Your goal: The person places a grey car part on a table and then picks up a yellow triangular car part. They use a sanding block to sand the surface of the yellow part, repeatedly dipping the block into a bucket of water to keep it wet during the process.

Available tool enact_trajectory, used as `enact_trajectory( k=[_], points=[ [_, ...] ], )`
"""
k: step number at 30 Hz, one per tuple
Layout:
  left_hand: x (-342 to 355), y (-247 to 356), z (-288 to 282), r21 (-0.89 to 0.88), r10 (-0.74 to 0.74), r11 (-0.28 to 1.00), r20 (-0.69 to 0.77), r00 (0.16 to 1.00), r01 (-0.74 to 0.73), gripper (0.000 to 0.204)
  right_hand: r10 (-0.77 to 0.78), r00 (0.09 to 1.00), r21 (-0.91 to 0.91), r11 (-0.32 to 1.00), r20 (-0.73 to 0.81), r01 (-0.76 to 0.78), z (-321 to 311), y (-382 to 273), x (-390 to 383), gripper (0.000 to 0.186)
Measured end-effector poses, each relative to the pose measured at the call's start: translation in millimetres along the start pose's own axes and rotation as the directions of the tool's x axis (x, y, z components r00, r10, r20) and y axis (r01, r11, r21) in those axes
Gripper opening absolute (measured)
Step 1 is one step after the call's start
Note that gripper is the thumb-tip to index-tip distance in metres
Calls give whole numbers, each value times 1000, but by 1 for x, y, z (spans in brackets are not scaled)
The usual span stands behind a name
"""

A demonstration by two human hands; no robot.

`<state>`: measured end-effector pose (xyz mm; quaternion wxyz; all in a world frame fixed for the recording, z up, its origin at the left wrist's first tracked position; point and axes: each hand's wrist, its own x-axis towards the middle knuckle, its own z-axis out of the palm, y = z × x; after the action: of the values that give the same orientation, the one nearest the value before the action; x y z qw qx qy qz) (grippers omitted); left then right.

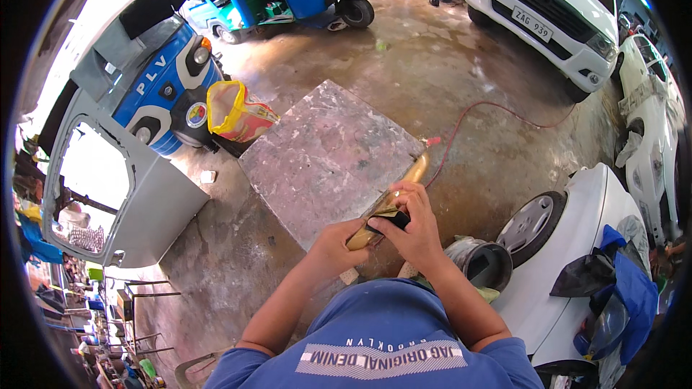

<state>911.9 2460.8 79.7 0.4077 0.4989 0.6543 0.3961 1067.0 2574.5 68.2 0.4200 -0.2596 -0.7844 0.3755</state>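
Note:
Above the near corner of a square, paint-stained tabletop [328,151], both my hands work at a long, curved gold-coloured part [419,168]. My left hand [337,246] is closed around its near end. My right hand [417,225] pinches a black folded sheet [393,222], which looks like sandpaper, against the part. Fingers of both hands hide much of the part's middle, so its exact kind cannot be told. Its far end reaches past the tabletop's right edge.
A yellow-and-red bag [234,112] stands by the tabletop's left corner. A red hose [461,126] runs over the floor on the right. A grey vehicle door [155,223] stands at left; a white car panel with a wheel [533,227] and a metal can [479,263] are near right.

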Motion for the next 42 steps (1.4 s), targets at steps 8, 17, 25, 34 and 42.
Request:
enact_trajectory(
  k=[8,17,25,34,42],
  points=[
    [13,1,-12,90,70,992,191,979,-89,34,277,854,-139,961,441,-239,-30,3,11,39],
    [21,-1,-11,159,306,947,-175,936,-279,38,582,614,390,476,533,-789,-39,12,14,27],
    [15,7,-31,242,26,970,-70,997,-8,40,586,630,428,462,510,-777,-32,4,8,26],
    [0,-1,-25,-30,54,998,48,997,-52,37,257,938,114,951,232,-288,-41,-36,22,30],
    [-15,14,-26,-341,1,940,84,996,28,32,5,947,-41,999,322,9,-52,-58,44,40]
  ],
)
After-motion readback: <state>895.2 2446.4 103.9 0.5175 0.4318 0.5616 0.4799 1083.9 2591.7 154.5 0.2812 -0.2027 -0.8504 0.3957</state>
